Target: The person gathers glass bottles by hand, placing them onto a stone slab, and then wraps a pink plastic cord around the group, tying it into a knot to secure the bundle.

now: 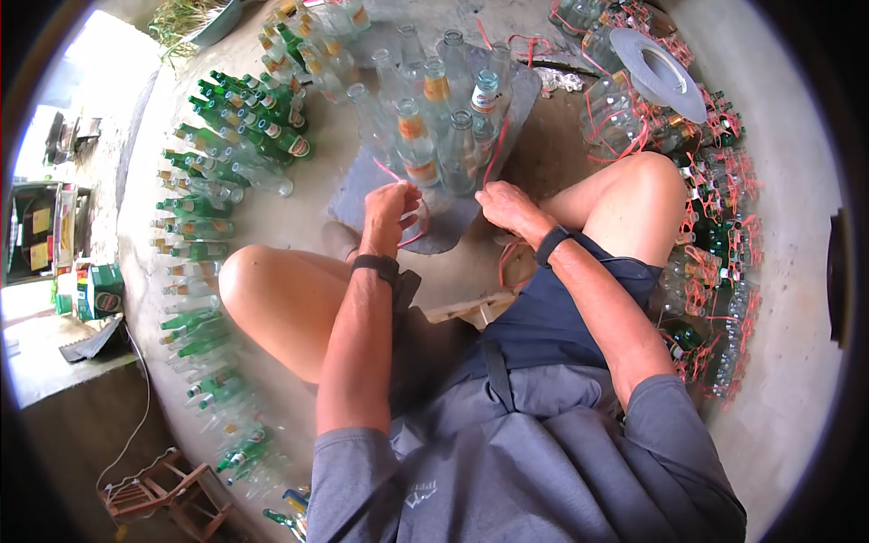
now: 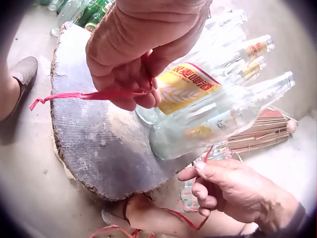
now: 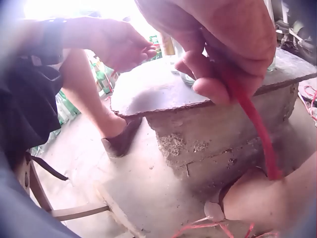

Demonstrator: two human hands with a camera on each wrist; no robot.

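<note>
A cluster of clear glass bottles (image 1: pixel 413 145) stands on a grey slab (image 2: pixel 99 144) laid over a block. Red cord runs around the low part of the bottles. On the left side of the cluster, the left hand (image 1: pixel 391 215) pinches one end of the red cord (image 2: pixel 74 95), its tail sticking out past the curled fingers. The right hand (image 1: pixel 514 210) grips the cord's other side near the front right bottle, between thumb and fingers; a long red length (image 3: pixel 257 129) hangs from it. The cord behind the bottles is hidden.
Rows of green and clear bottles (image 1: pixel 195 206) lie at the left. Bundles of bottles tied with red cord (image 1: pixel 724 244) are stacked at the right, with a grey ring (image 1: pixel 644 65) on top. A wooden stool (image 1: pixel 172 493) is at lower left.
</note>
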